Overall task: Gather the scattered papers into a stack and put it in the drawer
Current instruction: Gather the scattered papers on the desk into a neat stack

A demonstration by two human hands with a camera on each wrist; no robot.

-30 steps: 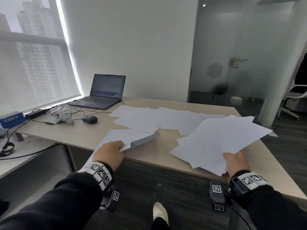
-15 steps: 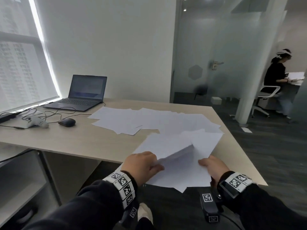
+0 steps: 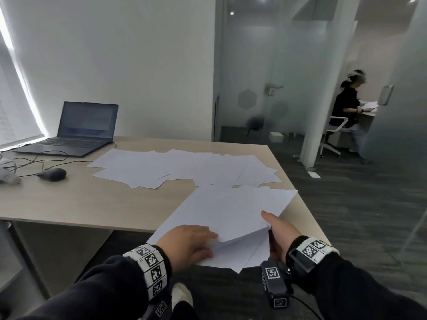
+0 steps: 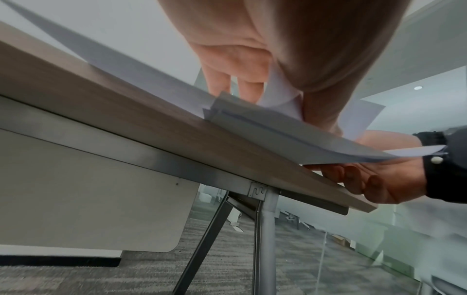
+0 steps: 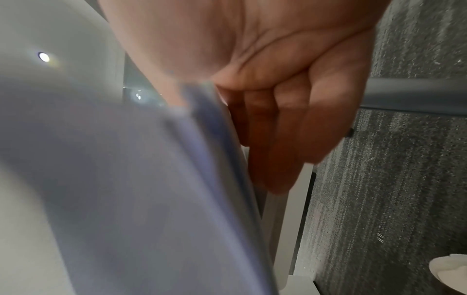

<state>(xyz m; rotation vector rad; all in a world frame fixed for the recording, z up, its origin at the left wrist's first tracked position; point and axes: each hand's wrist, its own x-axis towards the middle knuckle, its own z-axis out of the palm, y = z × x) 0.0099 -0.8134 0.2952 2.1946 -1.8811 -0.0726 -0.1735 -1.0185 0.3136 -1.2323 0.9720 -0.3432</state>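
The gathered stack of papers sits low and right of centre in the head view, overhanging the near edge of the desk, its sheets fanned and unevenly aligned. The left hand grips the stack's near left corner; the left wrist view shows the thumb under the sheets and the fingers on top. The right hand holds the stack's near right edge, thumb laid on the top sheet; the right wrist view, blurred, shows the fingers extended beneath the paper, pinching it against the thumb.

Behind the stack, toward frame centre, loose papers lie overlapping across the desk. No writing is legible on any sheet.

At left of frame stand an open laptop, screen dim and unreadable, a dark mouse and trailing cables.

Both wrists carry bands of black-and-white square marker tags; the patterns are coded, not text.

At upper right, beyond a frosted glass door, a second person sits on an office chair. The drawer cannot be identified in any view.
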